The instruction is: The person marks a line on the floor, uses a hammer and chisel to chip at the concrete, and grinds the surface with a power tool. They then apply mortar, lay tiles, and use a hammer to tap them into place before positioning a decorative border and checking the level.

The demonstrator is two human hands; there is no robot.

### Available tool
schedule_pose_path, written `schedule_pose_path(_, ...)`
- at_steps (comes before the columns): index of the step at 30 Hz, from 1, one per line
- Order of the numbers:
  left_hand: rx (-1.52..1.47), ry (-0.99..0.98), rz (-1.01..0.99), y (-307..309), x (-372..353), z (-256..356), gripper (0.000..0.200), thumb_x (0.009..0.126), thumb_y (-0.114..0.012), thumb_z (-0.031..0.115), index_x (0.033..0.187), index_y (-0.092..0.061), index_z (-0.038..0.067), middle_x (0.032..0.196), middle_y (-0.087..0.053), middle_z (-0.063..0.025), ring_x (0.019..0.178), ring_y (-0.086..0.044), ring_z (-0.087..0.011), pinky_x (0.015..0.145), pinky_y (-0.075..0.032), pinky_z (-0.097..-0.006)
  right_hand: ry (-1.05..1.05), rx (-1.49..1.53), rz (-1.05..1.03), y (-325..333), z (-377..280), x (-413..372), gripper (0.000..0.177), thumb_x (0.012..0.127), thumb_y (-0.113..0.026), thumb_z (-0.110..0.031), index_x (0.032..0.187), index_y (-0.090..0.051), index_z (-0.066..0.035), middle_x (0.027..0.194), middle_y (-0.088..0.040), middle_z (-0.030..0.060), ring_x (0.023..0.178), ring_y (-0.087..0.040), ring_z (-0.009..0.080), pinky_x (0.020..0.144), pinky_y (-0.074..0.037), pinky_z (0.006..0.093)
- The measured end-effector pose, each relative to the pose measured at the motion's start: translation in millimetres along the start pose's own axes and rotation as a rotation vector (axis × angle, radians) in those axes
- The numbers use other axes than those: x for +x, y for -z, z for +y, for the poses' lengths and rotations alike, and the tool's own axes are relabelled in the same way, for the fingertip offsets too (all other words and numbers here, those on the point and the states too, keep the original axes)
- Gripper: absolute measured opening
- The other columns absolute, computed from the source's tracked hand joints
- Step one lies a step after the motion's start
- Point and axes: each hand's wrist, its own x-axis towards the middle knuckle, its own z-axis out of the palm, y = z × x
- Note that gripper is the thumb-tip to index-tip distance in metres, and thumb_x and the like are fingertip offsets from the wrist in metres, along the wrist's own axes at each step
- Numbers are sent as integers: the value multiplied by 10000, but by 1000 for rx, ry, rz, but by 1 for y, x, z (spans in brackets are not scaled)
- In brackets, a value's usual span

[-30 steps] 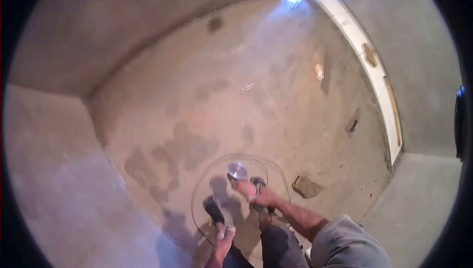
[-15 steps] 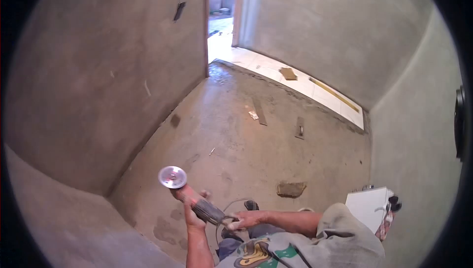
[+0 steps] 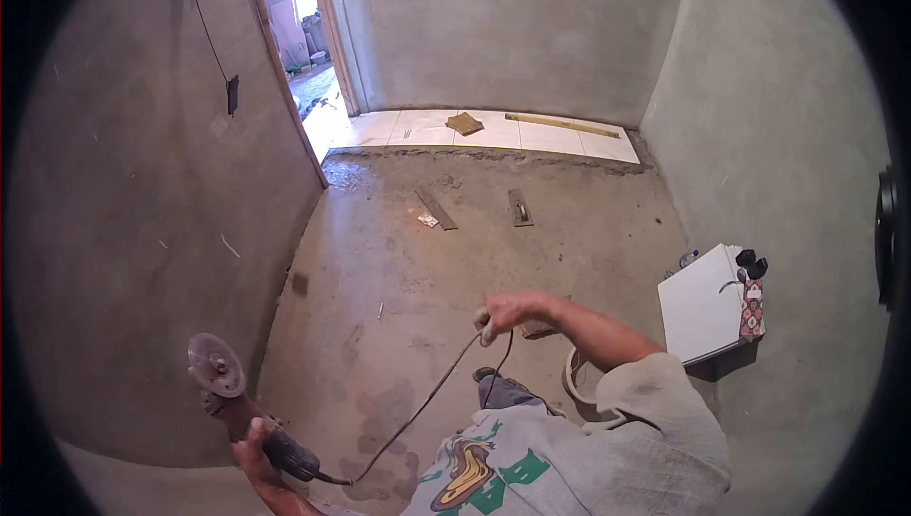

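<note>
An angle grinder (image 3: 270,440) with a round disc (image 3: 216,364) is at the lower left, close to the left wall. My left hand (image 3: 251,445) is wrapped round its body. The dark power cord (image 3: 418,414) runs from the grinder's rear up to my right hand (image 3: 503,315), which is closed on it near the middle of the view. From that hand the cord hangs down towards my leg.
White floor tiles (image 3: 550,137) line the far wall, with a brown piece (image 3: 465,123) and a long strip (image 3: 562,124) on them. A trowel (image 3: 519,208) and a flat bar (image 3: 436,210) lie on the floor. Stacked white tiles (image 3: 702,307) lean at the right. A doorway opens at the back left.
The view has turned right. My left hand has carried the grinder left and lower. My right hand has moved off the grinder's rear end and upward, now gripping the cord.
</note>
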Motion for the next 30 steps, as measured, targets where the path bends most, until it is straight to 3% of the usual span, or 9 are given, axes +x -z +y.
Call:
schedule_pose_path(5,471,50,43,22,5,-81,593,635,-717,207,1137,-489,-10,852,-589,-93,728,-590,-174,651,-495,-305,539,-147,90,53,-139,-19,214,714,-668,-225,770,-597,-31,595,-529,82,557,-496,179,522,-403,352)
schedule_pose_path(9,410,387,-168,-40,-30,-60,530,594,-731,218,1035,-538,-4,890,-607,-99,775,-599,-189,711,-490,-314,699,-423,389,94,-231,-20,182,726,-681,-237,784,-631,-72,671,-599,107,624,-584,247,565,-441,364)
schedule_pose_path(15,1008,208,-537,-82,-37,-11,693,503,-777,320,1045,-510,-18,901,-616,-192,840,-607,-301,749,-476,-407,726,-398,378,120,-238,71,211,695,-711,-260,790,-653,-81,697,-622,108,643,-599,252,586,-458,370)
schedule_pose_path(17,1207,87,-679,-90,-45,-1,845,624,-720,509,1290,-420,85,1157,-569,-173,1041,-546,-364,869,-433,-438,788,-309,366,110,-200,111,260,711,-707,-305,818,-656,-73,713,-628,123,642,-595,260,590,-460,382)
schedule_pose_path(20,761,86,-541,-117,-50,6,775,549,-769,349,1182,-471,17,1049,-581,-146,955,-552,-283,820,-445,-406,599,-326,277,50,-97,188,283,757,-663,-350,890,-677,-101,741,-646,122,648,-602,204,577,-466,380)
schedule_pose_path(21,518,119,-450,-124,-51,9,719,509,-770,228,1132,-495,-4,971,-593,-96,876,-560,-203,783,-456,-355,261,33,-18,19,-73,178,251,764,-649,-343,900,-690,-137,727,-651,90,622,-601,177,526,-466,366)
schedule_pose_path(23,684,126,-414,-114,-29,-8,736,516,-773,255,1139,-479,-3,998,-579,-99,903,-549,-207,789,-449,-358,136,105,-295,-59,-26,178,170,761,-596,-220,867,-697,-134,685,-613,79,507,-557,188,439,-465,334)
schedule_pose_path(26,857,-24,-31,-114,-12,-21,677,499,-782,318,1022,-491,1,911,-614,-228,865,-594,-401,770,-455,-458,84,583,-299,-106,-39,90,440,852,-511,-508,846,-650,-91,624,-556,52,482,-524,159,465,-453,321)
schedule_pose_path(30,1280,60,197,-105,-1,-25,660,512,-798,333,992,-464,26,897,-616,-228,873,-590,-416,765,-458,-476,145,543,-281,-85,-21,45,388,870,-503,-440,825,-622,-74,613,-545,51,494,-526,147,470,-447,330)
